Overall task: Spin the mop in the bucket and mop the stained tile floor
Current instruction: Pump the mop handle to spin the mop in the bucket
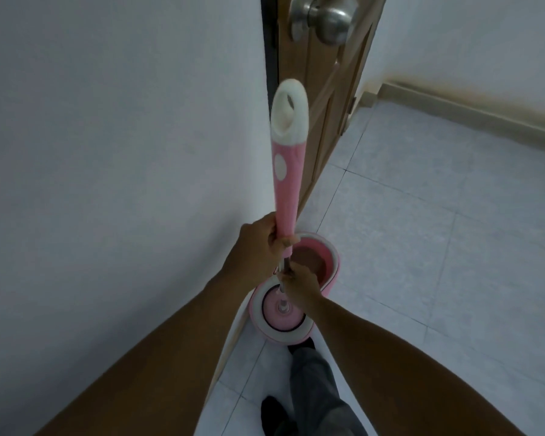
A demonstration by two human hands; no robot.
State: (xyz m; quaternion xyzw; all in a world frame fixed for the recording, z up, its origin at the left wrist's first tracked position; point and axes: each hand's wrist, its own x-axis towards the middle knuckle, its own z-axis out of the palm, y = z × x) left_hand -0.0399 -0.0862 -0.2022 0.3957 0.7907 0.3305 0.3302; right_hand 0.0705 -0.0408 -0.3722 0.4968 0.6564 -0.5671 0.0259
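A pink mop handle [288, 184] with a white looped top stands nearly upright in front of me. My left hand [258, 243] grips the bottom of the pink grip. My right hand [299, 283] holds the metal shaft just below. The shaft runs down into the near spinner section of a pink and white bucket [331, 265] on the floor. The mop head [283, 313] sits in the spinner, seen as a pink disc inside a white ring. The far section of the bucket holds brownish water.
A white wall [123, 152] runs along the left, close to the bucket. A wooden door [328, 105] with a metal knob stands ajar ahead. Pale tile floor [438, 247] spreads to the right, bounded by a beige baseboard. My grey trouser leg [315, 382] and dark foot are below.
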